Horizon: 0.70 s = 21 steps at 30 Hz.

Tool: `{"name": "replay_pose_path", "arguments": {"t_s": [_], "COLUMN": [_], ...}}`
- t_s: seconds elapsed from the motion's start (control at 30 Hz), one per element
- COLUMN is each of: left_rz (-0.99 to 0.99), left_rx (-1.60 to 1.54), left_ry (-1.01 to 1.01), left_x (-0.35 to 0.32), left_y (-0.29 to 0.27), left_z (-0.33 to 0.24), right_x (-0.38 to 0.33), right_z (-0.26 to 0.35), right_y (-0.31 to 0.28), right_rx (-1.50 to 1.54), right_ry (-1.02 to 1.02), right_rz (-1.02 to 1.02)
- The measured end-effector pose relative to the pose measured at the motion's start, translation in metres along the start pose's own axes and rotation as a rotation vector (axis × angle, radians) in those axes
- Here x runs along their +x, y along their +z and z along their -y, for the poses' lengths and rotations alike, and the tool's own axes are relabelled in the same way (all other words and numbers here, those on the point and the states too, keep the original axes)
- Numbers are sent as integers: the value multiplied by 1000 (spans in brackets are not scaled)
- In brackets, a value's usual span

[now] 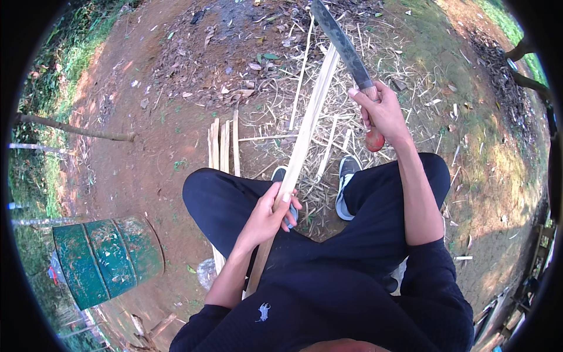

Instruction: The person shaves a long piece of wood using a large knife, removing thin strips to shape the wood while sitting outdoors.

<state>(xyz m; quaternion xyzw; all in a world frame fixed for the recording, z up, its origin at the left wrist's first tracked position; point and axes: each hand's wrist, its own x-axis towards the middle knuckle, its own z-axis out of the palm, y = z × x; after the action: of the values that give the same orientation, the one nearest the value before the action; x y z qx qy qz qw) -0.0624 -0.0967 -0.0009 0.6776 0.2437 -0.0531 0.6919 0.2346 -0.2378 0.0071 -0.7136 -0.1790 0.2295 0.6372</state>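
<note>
Head view: left hand (271,216) grip squeezes the long bamboo strip (305,135) to keep it steady. Right hand (382,112) grip wraps the big knife (343,44), lifted just right of the strip.

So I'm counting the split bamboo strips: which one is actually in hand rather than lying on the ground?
The long pale strip gripped by the left hand, running from the lap up beside the machete blade. The shorter strips lie loose on the dirt.

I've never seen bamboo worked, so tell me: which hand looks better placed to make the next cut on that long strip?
Probably the right hand: it grips the long dark-bladed knife, raised beside the pale bamboo strip, which the left hand holds.
</note>
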Motion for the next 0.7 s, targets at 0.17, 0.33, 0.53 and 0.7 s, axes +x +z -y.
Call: {"name": "replay_pose_path", "arguments": {"t_s": [0.17, 0.33, 0.53, 0.7], "left_rz": [70, 99, 92, 101], "left_rx": [20, -22, 0, 8], "left_ry": [-98, -63, -42, -4], "left_x": [-15, -14, -18, -21], "left_y": [-3, -3, -3, -4], "left_z": [-6, -2, -4, 1], "right_x": [5, 5, 6, 6], "right_z": [-2, 2, 4, 5], "right_y": [-5, -7, -6, -12], "right_rx": [49, 178, 245, 282], "right_ry": [-10, -46, -27, -17], "right_rz": [-9, 41, 53, 68]}}
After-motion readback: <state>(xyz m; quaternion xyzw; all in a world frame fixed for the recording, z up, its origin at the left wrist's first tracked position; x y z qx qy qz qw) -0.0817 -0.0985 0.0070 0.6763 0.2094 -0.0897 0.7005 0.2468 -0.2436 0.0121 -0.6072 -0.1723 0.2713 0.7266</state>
